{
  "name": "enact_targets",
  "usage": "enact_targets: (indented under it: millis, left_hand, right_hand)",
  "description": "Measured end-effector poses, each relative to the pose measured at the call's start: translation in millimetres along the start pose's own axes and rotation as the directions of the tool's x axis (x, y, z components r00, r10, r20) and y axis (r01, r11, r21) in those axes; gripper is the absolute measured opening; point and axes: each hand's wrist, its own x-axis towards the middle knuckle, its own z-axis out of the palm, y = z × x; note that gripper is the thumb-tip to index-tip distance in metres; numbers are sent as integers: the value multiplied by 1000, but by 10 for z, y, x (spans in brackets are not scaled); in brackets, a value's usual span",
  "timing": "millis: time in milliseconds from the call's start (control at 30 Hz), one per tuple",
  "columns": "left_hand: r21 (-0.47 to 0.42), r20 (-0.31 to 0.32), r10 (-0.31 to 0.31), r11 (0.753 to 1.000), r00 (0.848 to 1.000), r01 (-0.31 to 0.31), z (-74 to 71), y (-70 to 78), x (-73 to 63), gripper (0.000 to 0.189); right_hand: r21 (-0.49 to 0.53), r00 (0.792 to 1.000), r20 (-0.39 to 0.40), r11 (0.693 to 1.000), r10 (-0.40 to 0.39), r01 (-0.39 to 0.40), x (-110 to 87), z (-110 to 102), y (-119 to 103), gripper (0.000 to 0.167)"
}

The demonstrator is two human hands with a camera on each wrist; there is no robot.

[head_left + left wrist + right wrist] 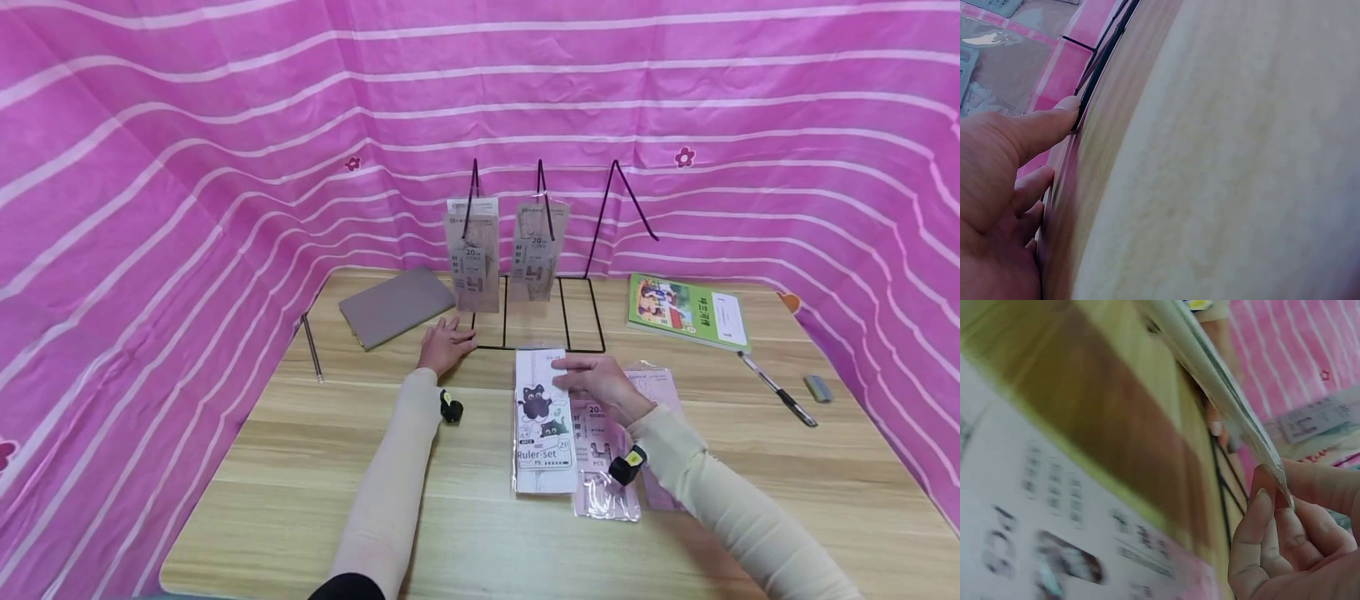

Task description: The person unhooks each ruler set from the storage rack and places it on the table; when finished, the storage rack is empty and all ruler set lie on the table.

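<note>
My right hand pinches the right edge of a white ruler-set packet with black cartoon cats. In the right wrist view the packet appears edge-on between thumb and fingers. Below it on the table lie a pink ruler packet and another pink packet, partly covered by the right arm. My left hand rests at the front left corner of a black wire display rack, its thumb on the rod. Two of the rack's hooks carry ruler packets, left and middle; the right hook is bare.
A grey notebook lies left of the rack, with a pencil farther left. To the right are a green book, a pen and an eraser. Pink striped cloth walls in the table's back and sides.
</note>
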Motion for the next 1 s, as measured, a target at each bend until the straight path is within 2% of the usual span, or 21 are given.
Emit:
enact_targets:
  millis: [200, 367, 467, 600, 733, 900, 1000]
  left_hand:
    - [6, 0, 9, 1000, 1000, -9, 2, 1, -1, 36]
    - [26, -2, 12, 1000, 1000, -12, 4, -14, 11, 37]
    - [17, 0, 9, 1000, 1000, -9, 8, -22, 17, 37]
    - [-5, 3, 4, 1000, 1000, -4, 9, -22, 20, 37]
    - [-12, 5, -1, 1000, 1000, 1, 11, -24, 27, 37]
    - [-10, 6, -6, 1000, 1000, 6, 9, -26, 25, 37]
    - [-9, 7, -9, 1000, 1000, 9, 6, -17, 13, 37]
  right_hand:
    - [-109, 999, -24, 993, 32, -35, -17, 103, 76, 44]
    - [-214, 1000, -6, 977, -13, 11, -16, 162, 125, 40]
    - [-333, 999, -14, 942, -51, 43, -7, 184, 151, 36]
    - [-482, 995, -19, 873, -96, 75, 8, 182, 167, 33]
    - [-555, 992, 19, 824, -128, 117, 11, 164, 168, 32]
    - [-585, 984, 63, 793, -164, 170, 15, 154, 177, 28]
    - [-585, 988, 63, 797, -139, 150, -2, 151, 142, 28]
